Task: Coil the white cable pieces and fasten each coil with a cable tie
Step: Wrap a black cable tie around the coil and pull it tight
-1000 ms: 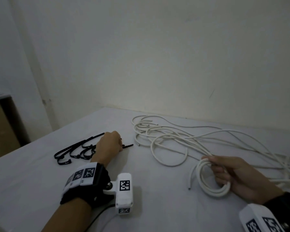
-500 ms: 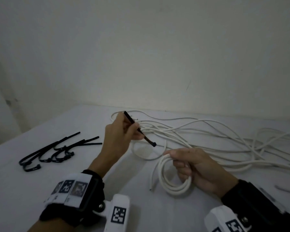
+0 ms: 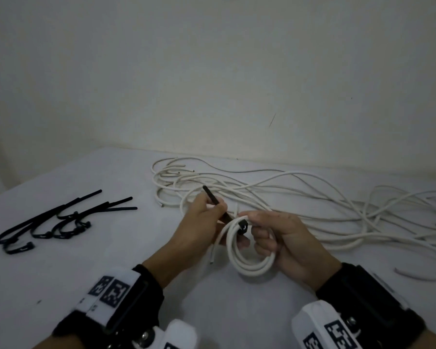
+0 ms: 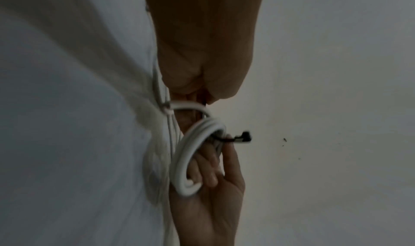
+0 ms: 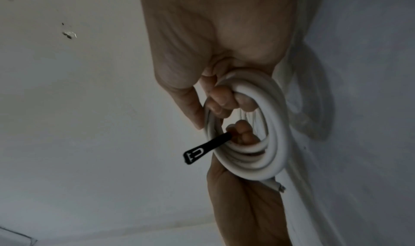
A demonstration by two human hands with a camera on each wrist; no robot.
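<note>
So half a second ago my left hand (image 3: 204, 222) was only carrying the cable tie (image 3: 224, 212) over; now its head end pokes through the coil (image 3: 247, 250) my right hand (image 3: 285, 240) grips above the tabletop (image 3: 111, 268). Looping it shut should be next.

A bare, dim room, its kind hard to tell. A plain scuffed wall (image 3: 212, 71) rises behind a white table (image 3: 61, 273) strewn with loose cables (image 3: 312, 197) and black ties (image 3: 61, 220).
</note>
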